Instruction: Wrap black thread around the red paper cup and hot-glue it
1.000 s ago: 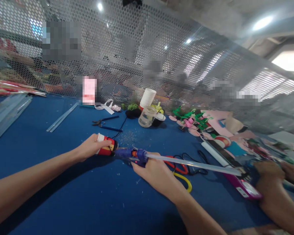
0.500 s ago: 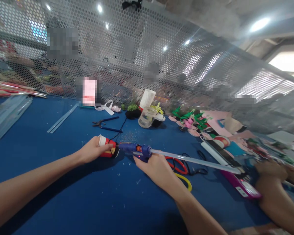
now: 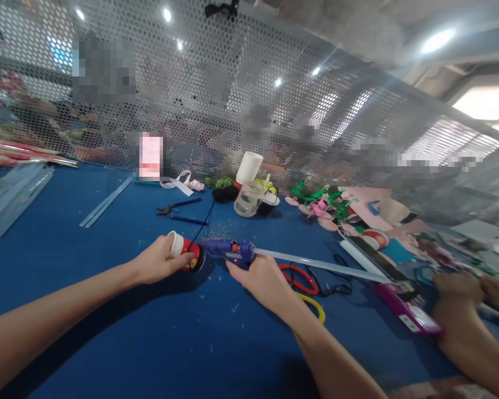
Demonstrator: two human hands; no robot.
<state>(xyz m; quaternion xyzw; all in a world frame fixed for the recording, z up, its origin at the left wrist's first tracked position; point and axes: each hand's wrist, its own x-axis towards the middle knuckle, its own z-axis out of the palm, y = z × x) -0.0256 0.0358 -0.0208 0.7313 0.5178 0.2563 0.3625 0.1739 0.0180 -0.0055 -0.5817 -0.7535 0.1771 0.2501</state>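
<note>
My left hand (image 3: pixel 160 259) is closed around a red and white paper cup (image 3: pixel 187 249), tilted on its side with its white rim to the left. Black yarn (image 3: pixel 203 226) runs from the cup's dark right end up to a black ball of yarn (image 3: pixel 224 194). In my right hand (image 3: pixel 266 282) is a blue hot glue gun (image 3: pixel 228 250), its nozzle close to the cup's dark end; whether they touch I cannot tell. A long clear glue stick (image 3: pixel 316 262) sticks out of the gun's back.
Blue-handled pliers (image 3: pixel 178 210) lie beyond the cup. Stacked white cups (image 3: pixel 249 166) and a clear plastic cup (image 3: pixel 248 199) stand near the mesh partition (image 3: pixel 216 100). Craft pieces (image 3: pixel 324 205) and a purple box (image 3: pixel 407 310) lie right, near another person's hand (image 3: pixel 457 285).
The cup in my left hand has moved slightly right and down and turned a little. The yarn is now pulled straighter. The glue gun has barely shifted.
</note>
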